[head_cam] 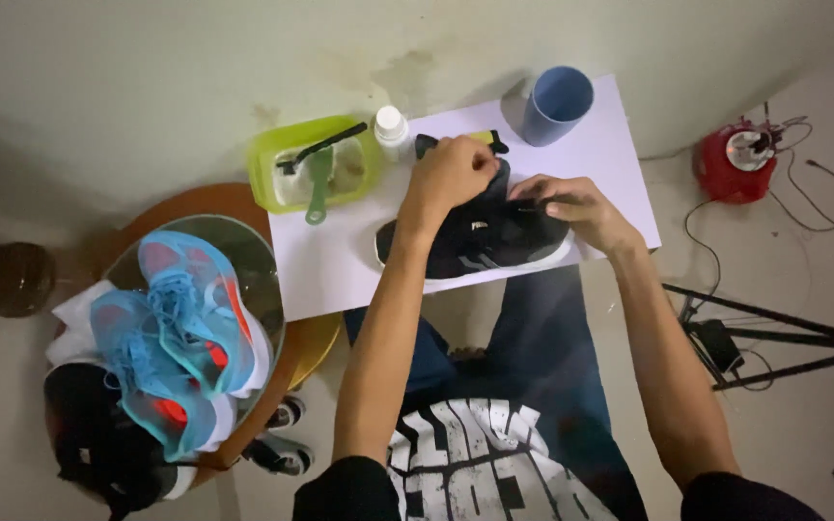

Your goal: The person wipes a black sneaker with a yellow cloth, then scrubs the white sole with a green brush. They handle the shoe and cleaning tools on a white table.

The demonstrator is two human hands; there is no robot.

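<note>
Both forearms reach out to a black knit sneaker with white sole (480,241) lying on the white desk (340,260). Its tongue is pinched by the left hand (451,174); laces are gripped by the right hand (576,207). The shoe is best held steady while laces are drawn evenly.

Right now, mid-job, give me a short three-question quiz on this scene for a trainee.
1. True or false: both hands rest on the black shoe.
2. Which thing stands at the far right corner of the white board? A) blue cup B) green tub C) white bottle
3. Fill in: the pair of light blue shoes lies in a clear ____.

Key
1. True: the left hand is at the shoe's opening, the right hand near its laces.
2. A: the blue cup; the green tub and white bottle stand further left.
3. bowl.
</note>
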